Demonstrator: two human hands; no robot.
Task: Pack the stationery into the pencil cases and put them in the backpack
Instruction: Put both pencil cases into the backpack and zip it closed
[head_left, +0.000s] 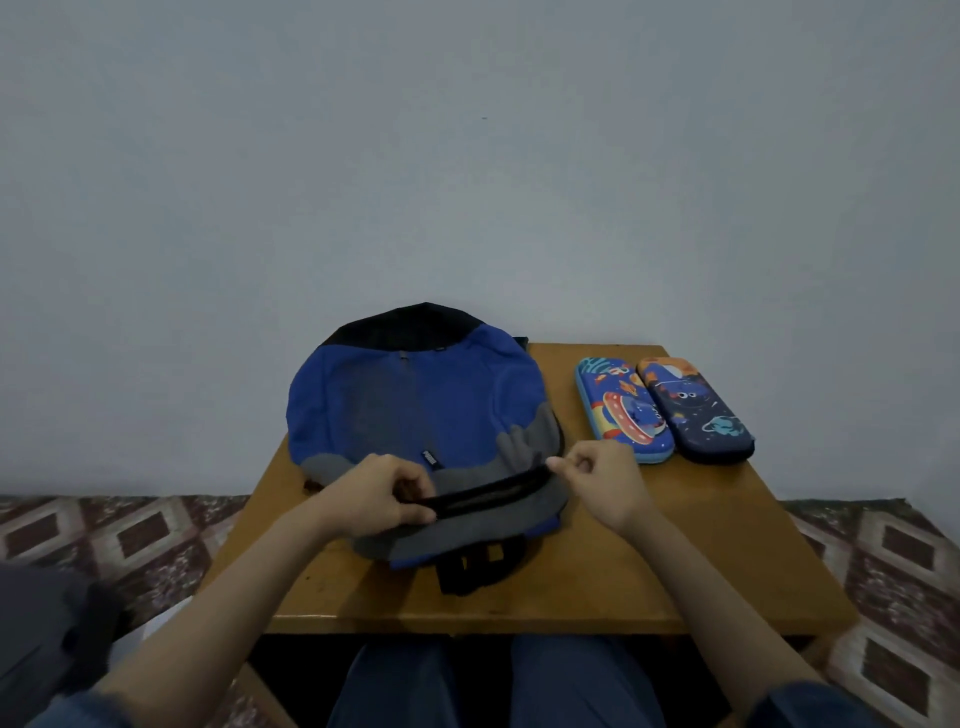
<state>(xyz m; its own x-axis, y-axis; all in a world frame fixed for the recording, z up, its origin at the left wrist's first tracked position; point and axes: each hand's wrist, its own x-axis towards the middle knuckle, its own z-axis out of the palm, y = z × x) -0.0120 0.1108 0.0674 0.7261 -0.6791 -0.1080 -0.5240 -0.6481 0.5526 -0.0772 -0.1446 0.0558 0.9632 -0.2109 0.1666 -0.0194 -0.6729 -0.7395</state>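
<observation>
Both grips, left hand (382, 493) and right hand (597, 480), pinch the black zip edge (493, 493) of the blue-grey backpack (415, 395).

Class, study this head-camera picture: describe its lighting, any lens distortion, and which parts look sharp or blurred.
Head view: dim, flat, bluish light, no glare, faint shadows; wide-angle stretch splays the table sides; the backpack, light blue pencil case, dark blue pencil case, left hand and right hand look fairly sharp; the dark shape at bottom left is blurred.
</observation>
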